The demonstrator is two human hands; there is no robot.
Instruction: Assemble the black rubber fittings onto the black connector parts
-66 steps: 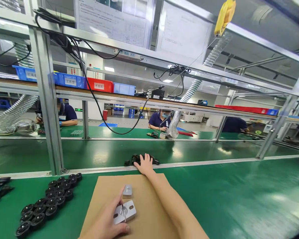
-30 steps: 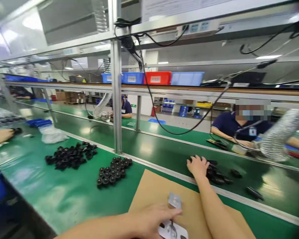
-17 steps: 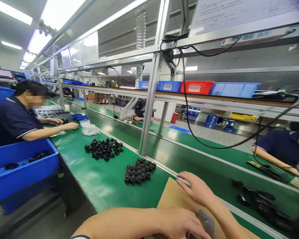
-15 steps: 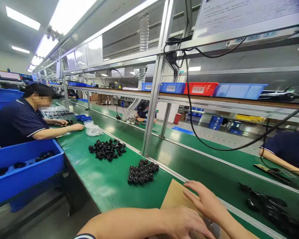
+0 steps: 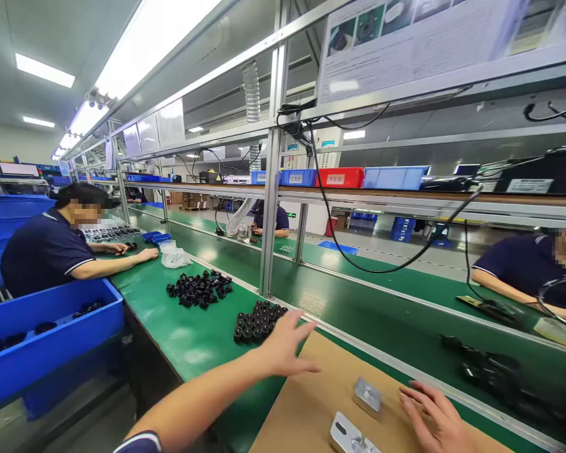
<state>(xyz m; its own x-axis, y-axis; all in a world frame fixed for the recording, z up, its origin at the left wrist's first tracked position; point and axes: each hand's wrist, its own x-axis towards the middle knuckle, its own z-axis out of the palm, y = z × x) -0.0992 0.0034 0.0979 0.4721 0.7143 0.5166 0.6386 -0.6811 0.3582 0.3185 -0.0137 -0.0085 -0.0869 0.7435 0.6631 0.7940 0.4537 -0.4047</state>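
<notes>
My left hand (image 5: 290, 346) is open, fingers spread, above the far left corner of a brown cardboard sheet (image 5: 306, 402) and beside a cluster of round black parts (image 5: 255, 321). At the right, my right hand (image 5: 434, 415) rests open over the cardboard with nothing visible in it. Between the hands lie two silver metal pieces, a smaller block (image 5: 368, 395) and a larger plate (image 5: 351, 434) with a dark oval slot, partly cut off by the lower frame edge.
A loose pile of black parts (image 5: 200, 288) and a clear plastic bag (image 5: 174, 255) lie on the green bench (image 5: 170, 321). A blue bin (image 5: 51, 340) stands left, near a seated person (image 5: 47, 245). A metal post (image 5: 268, 251) rises behind; a black cable (image 5: 330, 220) hangs down.
My left hand has moved left and away from the right hand, its fingers now spread. My right hand has shifted right and down. The cardboard and metal pieces are now more exposed; the view has turned right.
</notes>
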